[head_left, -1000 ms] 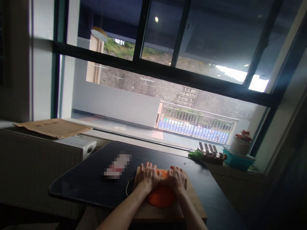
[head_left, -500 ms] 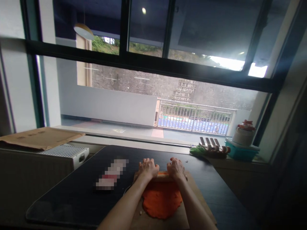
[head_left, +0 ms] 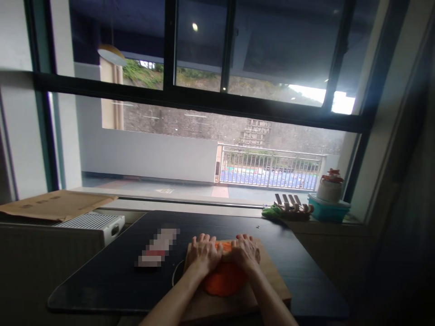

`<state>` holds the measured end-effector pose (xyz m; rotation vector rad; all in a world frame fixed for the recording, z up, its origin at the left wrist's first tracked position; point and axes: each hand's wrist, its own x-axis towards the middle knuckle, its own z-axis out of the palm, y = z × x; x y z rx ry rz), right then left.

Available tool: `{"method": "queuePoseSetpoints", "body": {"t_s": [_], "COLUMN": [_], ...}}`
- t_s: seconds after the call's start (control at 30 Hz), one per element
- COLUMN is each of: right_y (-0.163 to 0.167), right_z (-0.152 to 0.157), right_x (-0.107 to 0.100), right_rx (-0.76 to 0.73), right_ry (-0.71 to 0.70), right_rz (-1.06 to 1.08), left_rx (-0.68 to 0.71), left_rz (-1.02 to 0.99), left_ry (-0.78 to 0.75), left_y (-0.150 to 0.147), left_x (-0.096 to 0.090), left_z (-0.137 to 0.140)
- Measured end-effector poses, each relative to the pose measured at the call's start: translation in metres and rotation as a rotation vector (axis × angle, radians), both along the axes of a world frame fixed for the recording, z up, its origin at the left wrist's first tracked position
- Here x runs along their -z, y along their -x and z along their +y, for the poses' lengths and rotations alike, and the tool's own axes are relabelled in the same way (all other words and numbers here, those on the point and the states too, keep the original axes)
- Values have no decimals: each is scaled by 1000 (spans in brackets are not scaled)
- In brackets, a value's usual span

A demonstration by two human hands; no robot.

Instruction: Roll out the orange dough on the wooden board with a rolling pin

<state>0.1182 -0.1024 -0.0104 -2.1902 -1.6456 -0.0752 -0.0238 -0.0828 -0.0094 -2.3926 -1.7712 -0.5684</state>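
A flat sheet of orange dough lies on a wooden board. Across it runs a pale wooden rolling pin, mostly covered by my hands. My left hand presses on the left part of the pin, fingers curled over it and pointing away from me. On the right part rests my right hand, gripping it in the same way. A strip of orange dough shows beyond the pin between my hands, and the larger part lies on my side, between my forearms.
The board stands on a dark table. A blurred-out object lies to the left, near a thin curved cord or rim. On the sill are a teal box, a white container and a green item. Brown paper covers a radiator.
My hands have drawn the rolling pin closer to me over the dough, so more orange shows beyond it. The camera view has shifted slightly, and the board's front edge shows now.
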Motion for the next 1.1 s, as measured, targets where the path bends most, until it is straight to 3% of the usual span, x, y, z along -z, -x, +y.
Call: {"method": "queuePoseSetpoints", "body": {"t_s": [0.13,0.3,0.47,0.8,1.0,1.1], "right_y": [4,6,3,-4,-12,-17], "right_z": [-28,-59,-64,8,57,75], "right_x": [5,19,25,6,-1,-5], "right_rx": [-53,-93,-91,-18,-2,12], "right_ry": [-66,-84,-75,-27,-13,-8], "right_rz": [-34,-32,-52,0,68,82], "left_rx": [64,127,178,30,-38,-59], "left_rz": [11,-37,-66,-30,-47,-46], "left_ry": [-52,18,45,42,213,228], "left_y": [9,20,24,1,-6,-6], "left_x": [0,8,11,4,-4,-8], "left_z": [-28,-53,-58,10,58,78]}}
